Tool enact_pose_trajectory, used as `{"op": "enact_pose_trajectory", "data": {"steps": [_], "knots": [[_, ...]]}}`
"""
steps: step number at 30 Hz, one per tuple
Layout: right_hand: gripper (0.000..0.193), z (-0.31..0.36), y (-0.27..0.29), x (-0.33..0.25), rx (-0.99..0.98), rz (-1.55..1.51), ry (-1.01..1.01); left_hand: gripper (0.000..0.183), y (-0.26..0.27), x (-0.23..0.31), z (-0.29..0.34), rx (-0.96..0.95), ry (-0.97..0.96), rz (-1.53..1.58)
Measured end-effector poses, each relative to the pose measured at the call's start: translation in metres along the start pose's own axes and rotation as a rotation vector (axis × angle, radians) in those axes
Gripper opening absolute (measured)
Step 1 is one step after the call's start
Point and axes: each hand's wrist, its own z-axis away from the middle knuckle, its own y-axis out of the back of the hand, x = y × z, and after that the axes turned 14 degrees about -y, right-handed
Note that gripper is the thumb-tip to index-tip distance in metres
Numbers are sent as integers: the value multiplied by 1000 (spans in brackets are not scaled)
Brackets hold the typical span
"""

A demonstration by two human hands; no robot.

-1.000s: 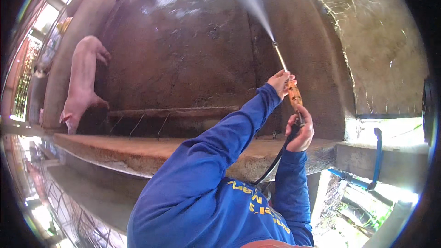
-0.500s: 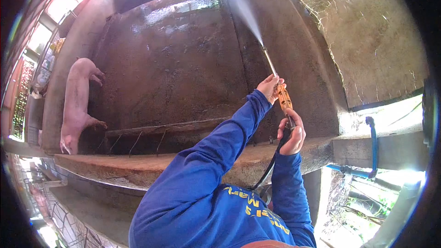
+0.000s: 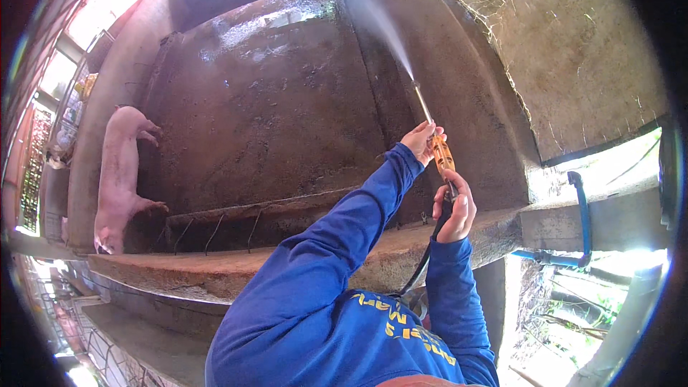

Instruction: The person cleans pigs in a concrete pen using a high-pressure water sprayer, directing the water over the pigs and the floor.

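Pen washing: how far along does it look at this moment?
Done: the pen floor looks wet and mostly bare. In hand: the left hand and right hand grip the spray lance, jetting the far corner. Left: the right wall looks grimy; a pig occupies the left side.

A bright blue long-sleeved shirt (image 3: pixel 315 315) with yellow lettering fills the near centre. An orange-handled spray lance (image 3: pixel 438 152) with a silver metal tube and black hose (image 3: pixel 423 269) sends out white mist. A pale pink pig (image 3: pixel 118 172) stands far left on the wet dark-brown concrete floor (image 3: pixel 272 115). A blue pipe (image 3: pixel 582 208) runs at right.
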Motion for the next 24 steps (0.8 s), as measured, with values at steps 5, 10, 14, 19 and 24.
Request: {"op": "enact_pose_trajectory", "data": {"steps": [5, 10, 14, 19, 24], "knots": [[69, -3, 2, -3, -24, 6, -75, 12, 18, -8, -5, -13, 6, 11], [68, -3, 4, 1, 8, -20, -36, 13, 3, -2, -3, -32, 21, -29], [65, -2, 1, -5, -1, 48, -76, 13, 14, -12, -4, -30, 18, -31], [58, -9, 6, -4, -35, 20, -247, 11, 48, -30, 12, 211, 44, 77], [56, -9, 6, 10, -64, -99, -199, 13, 39, -7, 6, 125, -62, -39]]}}
